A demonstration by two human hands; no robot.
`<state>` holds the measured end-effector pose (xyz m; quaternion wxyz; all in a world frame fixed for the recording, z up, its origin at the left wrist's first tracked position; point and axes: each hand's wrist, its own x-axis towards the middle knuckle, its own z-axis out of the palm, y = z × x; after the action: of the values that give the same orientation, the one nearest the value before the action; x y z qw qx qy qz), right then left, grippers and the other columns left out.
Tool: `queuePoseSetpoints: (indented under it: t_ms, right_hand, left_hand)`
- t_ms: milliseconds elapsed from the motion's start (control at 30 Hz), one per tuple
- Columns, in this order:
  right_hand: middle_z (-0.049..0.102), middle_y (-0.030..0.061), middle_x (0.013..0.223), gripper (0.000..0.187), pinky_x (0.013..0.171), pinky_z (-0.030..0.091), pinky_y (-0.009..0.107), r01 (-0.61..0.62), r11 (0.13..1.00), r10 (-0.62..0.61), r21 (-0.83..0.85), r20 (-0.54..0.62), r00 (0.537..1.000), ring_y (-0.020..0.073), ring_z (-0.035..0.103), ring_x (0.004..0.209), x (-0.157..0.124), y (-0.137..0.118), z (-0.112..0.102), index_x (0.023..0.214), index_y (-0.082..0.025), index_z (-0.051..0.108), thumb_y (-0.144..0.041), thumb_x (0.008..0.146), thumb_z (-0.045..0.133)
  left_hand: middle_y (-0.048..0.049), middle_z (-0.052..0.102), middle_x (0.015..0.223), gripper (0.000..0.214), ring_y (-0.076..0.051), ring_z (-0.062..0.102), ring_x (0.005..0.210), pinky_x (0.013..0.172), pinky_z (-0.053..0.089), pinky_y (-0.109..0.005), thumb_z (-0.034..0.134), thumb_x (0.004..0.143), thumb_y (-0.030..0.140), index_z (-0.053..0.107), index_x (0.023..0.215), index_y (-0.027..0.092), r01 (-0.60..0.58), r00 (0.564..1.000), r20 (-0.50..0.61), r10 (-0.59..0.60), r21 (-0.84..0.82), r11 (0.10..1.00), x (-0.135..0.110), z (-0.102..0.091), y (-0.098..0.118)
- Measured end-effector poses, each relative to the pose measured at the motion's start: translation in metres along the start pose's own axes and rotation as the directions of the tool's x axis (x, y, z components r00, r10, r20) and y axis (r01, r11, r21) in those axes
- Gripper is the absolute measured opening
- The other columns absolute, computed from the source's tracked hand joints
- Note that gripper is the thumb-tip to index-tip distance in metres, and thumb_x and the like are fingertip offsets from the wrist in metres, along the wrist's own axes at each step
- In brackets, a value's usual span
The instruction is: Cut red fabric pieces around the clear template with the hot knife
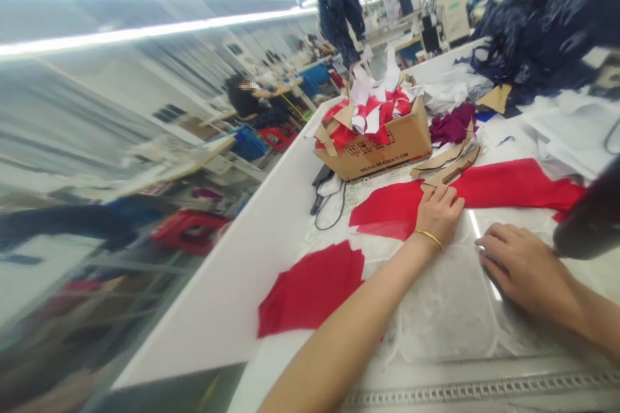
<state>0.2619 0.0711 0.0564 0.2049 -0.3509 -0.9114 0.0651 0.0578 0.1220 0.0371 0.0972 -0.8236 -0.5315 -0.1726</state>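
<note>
My left hand [438, 211], with a gold bangle on the wrist, lies on a piece of white lace fabric [445, 303] at the edge of a long red cloth piece [508, 186], its fingers curled down against the cloth. My right hand [520, 264] rests palm down on the same white lace, fingers bent and pressed to it. A second red cloth piece [312, 287] lies to the left of my left forearm.
A cardboard box [387, 142] full of red and white scraps stands behind the red cloth, with brown paper patterns [448, 164] beside it. Dark blue garments [547, 32] pile up at the back right. A black cable [329, 203] lies near the table's left edge [271, 206]. A person sits far off.
</note>
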Motion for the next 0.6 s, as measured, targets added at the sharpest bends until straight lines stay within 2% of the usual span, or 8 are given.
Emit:
queuePoseSetpoints:
  t_ms: [100,333,467,600]
  right_hand:
    - [0.067,0.0078,0.089,0.013,0.072,0.043,0.035,-0.002,1.000,0.002,0.005,-0.008,1.000,0.0229,0.062,0.078,0.000,-0.002,-0.002,0.089,-0.017,0.069,-0.013,0.090,0.057]
    - [0.067,0.0080,0.090,0.014,0.073,0.047,0.036,-0.011,1.000,0.012,0.026,-0.036,0.999,0.0235,0.063,0.079,0.000,-0.002,-0.002,0.090,-0.017,0.070,-0.011,0.090,0.057]
    - [0.065,0.0078,0.089,0.014,0.075,0.049,0.035,-0.011,0.994,0.022,0.107,-0.106,0.994,0.0228,0.063,0.081,0.002,0.000,-0.002,0.091,-0.016,0.067,-0.011,0.092,0.054]
    - [0.062,0.0063,0.087,0.012,0.070,0.048,0.032,-0.056,0.980,0.083,0.192,-0.137,0.987,0.0204,0.061,0.077,0.004,0.002,-0.004,0.091,-0.016,0.063,-0.014,0.095,0.051]
  left_hand:
    - [-0.0078,0.064,0.085,0.029,-0.025,0.057,0.093,0.085,0.038,-0.040,0.051,0.101,0.018,0.068,0.078,0.020,-0.069,0.997,-0.024,0.070,0.053,0.996,0.005,0.002,-0.003]
    - [-0.0066,0.065,0.084,0.034,-0.022,0.058,0.090,0.082,0.037,-0.036,0.043,0.106,0.022,0.066,0.080,0.020,-0.140,0.982,-0.106,0.157,0.151,0.979,-0.002,-0.008,-0.005]
    - [-0.0064,0.064,0.084,0.033,-0.021,0.057,0.088,0.080,0.037,-0.034,0.040,0.106,0.019,0.064,0.083,0.019,-0.174,0.971,-0.133,0.201,0.193,0.966,-0.015,-0.021,0.008]
    - [-0.0044,0.063,0.083,0.031,-0.019,0.055,0.084,0.082,0.039,-0.033,0.039,0.104,0.011,0.061,0.083,0.019,-0.225,0.961,-0.115,0.252,0.208,0.952,-0.042,-0.038,0.025]
